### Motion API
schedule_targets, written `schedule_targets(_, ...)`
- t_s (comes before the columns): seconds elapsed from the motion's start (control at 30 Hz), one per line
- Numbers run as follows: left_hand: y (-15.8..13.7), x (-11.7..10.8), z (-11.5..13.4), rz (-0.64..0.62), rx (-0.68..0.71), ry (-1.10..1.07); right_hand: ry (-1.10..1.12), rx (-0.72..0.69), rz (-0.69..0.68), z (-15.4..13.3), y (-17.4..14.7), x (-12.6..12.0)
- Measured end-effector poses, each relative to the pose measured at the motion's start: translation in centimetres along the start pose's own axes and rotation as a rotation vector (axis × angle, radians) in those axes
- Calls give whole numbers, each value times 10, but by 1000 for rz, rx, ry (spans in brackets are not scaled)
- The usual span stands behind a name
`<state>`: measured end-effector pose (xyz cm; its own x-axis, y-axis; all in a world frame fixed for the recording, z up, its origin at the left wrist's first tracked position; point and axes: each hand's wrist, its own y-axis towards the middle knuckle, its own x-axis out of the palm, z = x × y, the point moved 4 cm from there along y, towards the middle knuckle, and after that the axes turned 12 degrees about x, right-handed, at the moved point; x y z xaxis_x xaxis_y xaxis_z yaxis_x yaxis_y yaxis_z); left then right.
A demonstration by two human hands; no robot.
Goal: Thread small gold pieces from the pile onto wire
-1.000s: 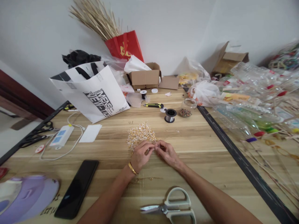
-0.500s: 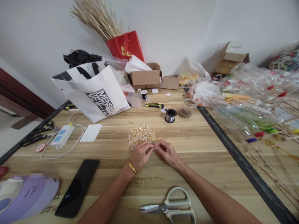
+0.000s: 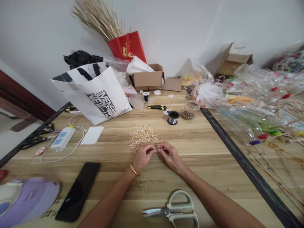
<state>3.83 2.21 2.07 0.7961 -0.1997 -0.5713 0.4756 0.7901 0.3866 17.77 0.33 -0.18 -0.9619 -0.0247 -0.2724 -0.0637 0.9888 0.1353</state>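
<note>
My left hand (image 3: 143, 155), with a gold bangle (image 3: 134, 170) at its wrist, is pinched at the near edge of a pile of small gold and clear beads (image 3: 143, 136). Fingertip to fingertip with it, my right hand (image 3: 169, 155) is pinched too. Whatever sits between the fingertips is too small to make out. A thin gold chain (image 3: 152, 181) lies on the table between my forearms. Closer to me are scissors (image 3: 174, 210) with pale handles, their blades pointing left.
Behind the beads stand a wire spool (image 3: 173, 117), a glass jar of beads (image 3: 189, 113) and a yellow cutter knife (image 3: 156, 107). At left lie a black phone (image 3: 78, 191) and a power strip (image 3: 63, 138). Plastic bottles (image 3: 242, 123) crowd the right. A white bag (image 3: 95, 95) stands at back left.
Both hands stay pinched together in nearly the same place. The left fingers and thumb have shifted slightly; nothing else has visibly moved on the table.
</note>
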Motion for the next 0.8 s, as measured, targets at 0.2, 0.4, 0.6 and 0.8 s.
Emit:
schedule_targets(0.2, 1, -1, -2, -30, -89, -104, -26, -28, -12, -3, 0, 0)
schedule_targets(0.4, 1, -1, -2, -61, -113, -162, 36, 24, -37, 1, 1, 1)
schedule_targets(0.6, 1, 1, -4, -54, -141, -203, 126, 101, -82, 5, 2, 2)
schedule_targets(0.8, -1, 3, -7, -35, -135, -185, 206, 154, -140, 6, 2, 4)
